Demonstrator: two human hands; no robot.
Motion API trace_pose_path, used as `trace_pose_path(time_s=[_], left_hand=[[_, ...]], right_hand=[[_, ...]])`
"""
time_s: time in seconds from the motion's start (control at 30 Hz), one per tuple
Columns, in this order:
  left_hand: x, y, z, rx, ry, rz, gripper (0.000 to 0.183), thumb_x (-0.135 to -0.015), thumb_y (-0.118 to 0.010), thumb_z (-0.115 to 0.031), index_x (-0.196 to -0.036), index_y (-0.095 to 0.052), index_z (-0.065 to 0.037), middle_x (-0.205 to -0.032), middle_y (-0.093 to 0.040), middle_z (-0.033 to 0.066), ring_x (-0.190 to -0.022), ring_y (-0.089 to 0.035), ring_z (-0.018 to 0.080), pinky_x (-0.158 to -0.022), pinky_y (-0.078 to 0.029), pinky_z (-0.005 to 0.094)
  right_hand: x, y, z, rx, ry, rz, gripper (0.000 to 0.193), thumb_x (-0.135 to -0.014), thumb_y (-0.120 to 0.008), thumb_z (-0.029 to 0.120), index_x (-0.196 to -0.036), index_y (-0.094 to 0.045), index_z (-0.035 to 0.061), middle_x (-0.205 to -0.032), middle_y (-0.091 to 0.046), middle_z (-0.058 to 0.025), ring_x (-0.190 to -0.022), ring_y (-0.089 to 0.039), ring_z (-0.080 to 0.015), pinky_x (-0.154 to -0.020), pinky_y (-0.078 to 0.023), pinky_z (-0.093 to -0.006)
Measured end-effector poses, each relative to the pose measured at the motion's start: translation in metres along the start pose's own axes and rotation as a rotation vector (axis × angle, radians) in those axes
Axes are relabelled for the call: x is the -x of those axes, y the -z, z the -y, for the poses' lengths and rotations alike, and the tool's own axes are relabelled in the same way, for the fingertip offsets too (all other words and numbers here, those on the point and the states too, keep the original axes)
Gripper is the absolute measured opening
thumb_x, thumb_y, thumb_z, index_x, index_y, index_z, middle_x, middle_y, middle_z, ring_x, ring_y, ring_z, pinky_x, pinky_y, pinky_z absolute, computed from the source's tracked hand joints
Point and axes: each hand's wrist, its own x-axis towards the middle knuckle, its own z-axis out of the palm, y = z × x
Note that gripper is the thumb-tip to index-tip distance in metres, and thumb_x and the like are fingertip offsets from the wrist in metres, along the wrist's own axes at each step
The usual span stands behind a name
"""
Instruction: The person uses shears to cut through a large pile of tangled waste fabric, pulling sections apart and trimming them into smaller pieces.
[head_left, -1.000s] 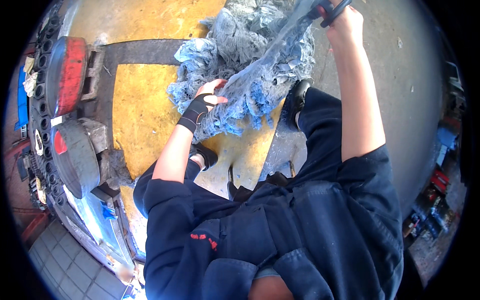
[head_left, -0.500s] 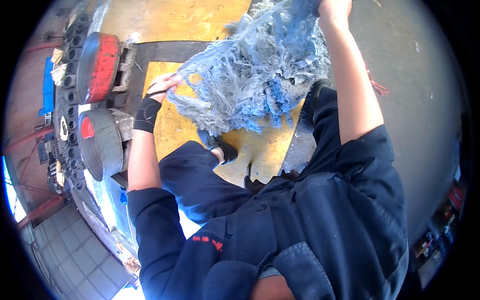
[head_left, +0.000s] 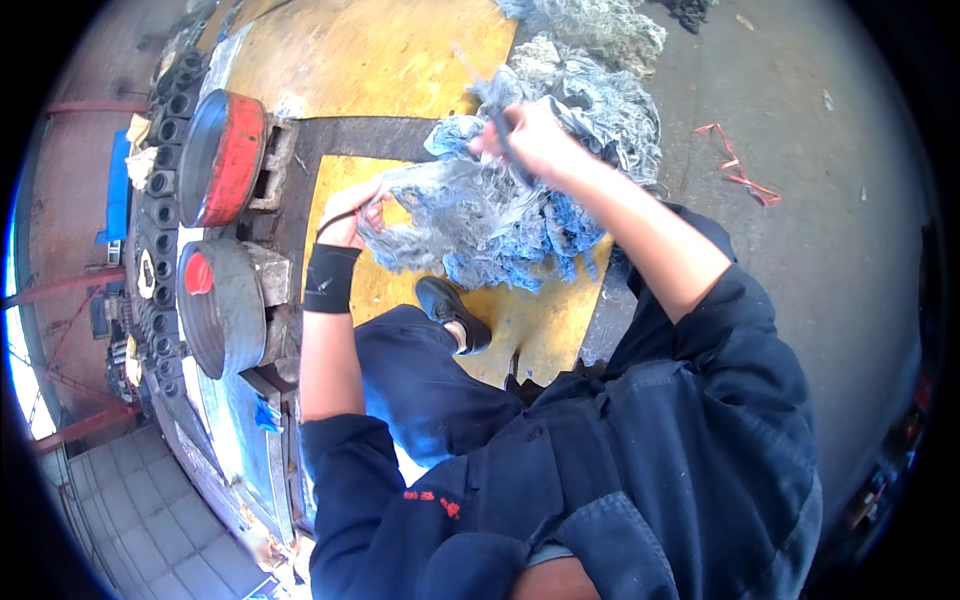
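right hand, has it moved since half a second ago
Yes: the right hand has moved left and back, ending closer to the fixed red round drum at the left.

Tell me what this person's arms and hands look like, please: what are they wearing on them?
Dark navy sleeves end near the elbows, leaving both forearms bare. The left hand has a black wrist wrap below it and a thin dark strap across it. The right hand is blurred, but shows no glove.
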Motion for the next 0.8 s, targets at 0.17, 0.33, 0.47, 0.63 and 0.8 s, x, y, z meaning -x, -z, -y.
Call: trace_pose_path(time_s=[0.17,0.33,0.47,0.63,0.8], left_hand=[[-0.010,-0.026,0.021,0.163,-0.053,0.044,0.034,-0.092,-0.052,-0.032,-0.087,-0.057,0.001,-0.054,-0.045,-0.0013,-0.049,-0.041,0.0101,-0.052,-0.035,0.0247],[-0.018,-0.038,0.027,0.365,-0.078,0.123,0.028,-0.093,-0.049,-0.023,-0.096,-0.059,0.004,-0.069,-0.059,0.0047,-0.060,-0.056,0.0100,-0.056,-0.046,0.0237],[-0.025,-0.051,0.029,0.344,-0.132,0.107,0.028,-0.094,-0.049,-0.021,-0.101,-0.059,0.005,-0.080,-0.064,0.0078,-0.065,-0.060,0.0121,-0.062,-0.050,0.0232],[-0.025,-0.055,0.028,0.360,-0.148,0.071,0.027,-0.093,-0.049,-0.021,-0.098,-0.059,0.004,-0.073,-0.061,0.0054,-0.063,-0.057,0.0110,-0.060,-0.046,0.0214],[-0.020,-0.036,0.028,0.034,-0.239,-0.128,0.025,-0.091,-0.054,-0.025,-0.090,-0.062,0.000,-0.065,-0.056,0.0003,-0.051,-0.042,0.0042,-0.049,-0.031,0.0173]], right_hand=[[0.016,-0.054,-0.007,-0.144,-0.019,0.121,0.036,-0.058,-0.083,0.025,-0.065,-0.054,0.0047,-0.065,-0.060,-0.0058,-0.062,-0.056,-0.0137,-0.059,-0.046,-0.0307],[0.010,-0.086,-0.019,-0.089,0.006,0.035,0.047,-0.055,-0.083,0.033,-0.074,-0.052,0.0038,-0.070,-0.061,-0.0121,-0.069,-0.060,-0.0204,-0.066,-0.047,-0.0335],[0.002,-0.103,-0.024,-0.055,-0.013,-0.152,0.047,-0.060,-0.079,0.041,-0.074,-0.050,0.0061,-0.073,-0.062,-0.0144,-0.072,-0.062,-0.0294,-0.070,-0.047,-0.0381],[-0.006,-0.091,-0.008,0.002,-0.087,-0.200,0.038,-0.067,-0.072,0.036,-0.073,-0.052,0.0047,-0.079,-0.064,-0.0194,-0.080,-0.063,-0.0346,-0.071,-0.047,-0.0417],[-0.011,-0.055,0.026,0.391,0.031,-0.147,0.025,-0.074,-0.062,0.031,-0.081,-0.058,0.0064,-0.079,-0.065,-0.0163,-0.079,-0.064,-0.0326,-0.071,-0.049,-0.0408]])
